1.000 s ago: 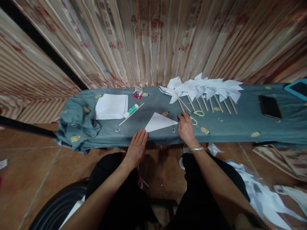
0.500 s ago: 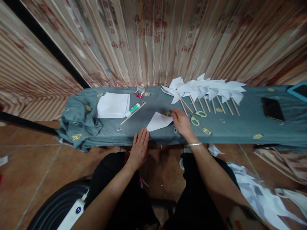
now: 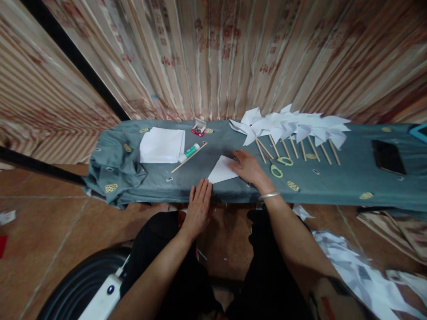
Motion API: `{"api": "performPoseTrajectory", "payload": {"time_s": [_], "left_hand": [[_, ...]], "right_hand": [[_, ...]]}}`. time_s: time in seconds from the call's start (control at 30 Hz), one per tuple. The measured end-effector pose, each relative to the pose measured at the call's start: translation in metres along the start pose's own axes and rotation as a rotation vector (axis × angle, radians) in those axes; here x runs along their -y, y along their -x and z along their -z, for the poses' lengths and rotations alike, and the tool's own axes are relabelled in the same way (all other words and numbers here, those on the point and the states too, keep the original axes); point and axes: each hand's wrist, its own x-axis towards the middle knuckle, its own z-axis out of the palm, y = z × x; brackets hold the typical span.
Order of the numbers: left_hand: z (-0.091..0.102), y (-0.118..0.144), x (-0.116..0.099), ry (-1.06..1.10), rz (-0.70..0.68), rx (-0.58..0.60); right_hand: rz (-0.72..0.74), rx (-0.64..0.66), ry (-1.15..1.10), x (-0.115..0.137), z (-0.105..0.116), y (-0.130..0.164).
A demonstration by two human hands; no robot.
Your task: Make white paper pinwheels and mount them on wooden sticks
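Note:
A folded sheet of white paper (image 3: 221,171) lies on the cloth in front of me, with a pointed corner to the left. My left hand (image 3: 199,200) rests flat at that corner, fingers stretched out over the cloth's front edge. Across the sheet's right part lies my right hand (image 3: 248,168), its fingers extended and hiding that end. Just beyond the sheet are a wooden stick (image 3: 189,157) and a glue stick (image 3: 189,152), side by side. Scissors with green handles (image 3: 280,166) lie right of my right hand, their blades partly under the pinwheel sticks.
A stack of white paper (image 3: 162,146) sits at the left, near a small red box of metal pins (image 3: 199,128). Several white paper pinwheels (image 3: 290,125) on sticks overlap along the back. A phone (image 3: 388,157) lies far right. Paper scraps (image 3: 356,271) cover the floor at right.
My right hand has gone from gripping the sheet's right edge to lying across it, fingers flattened. The left hand stays at the left corner. The view has shifted slightly.

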Motion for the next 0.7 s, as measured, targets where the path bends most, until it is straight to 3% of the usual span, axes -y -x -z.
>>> {"api": "performPoseTrajectory", "payload": {"time_s": [0.1,0.23,0.7], "left_hand": [[-0.002,0.0,-0.001,0.03,0.017,-0.035],[-0.004,-0.001,-0.003,0.053,0.049,-0.078],[-0.008,-0.005,-0.006,0.096,0.103,-0.123]], "right_hand": [[-0.041,0.133,0.022,0.006,-0.004,0.0],[-0.079,0.191,-0.006,0.004,-0.005,-0.001],[-0.017,0.048,-0.193,-0.008,-0.011,0.0]]}}
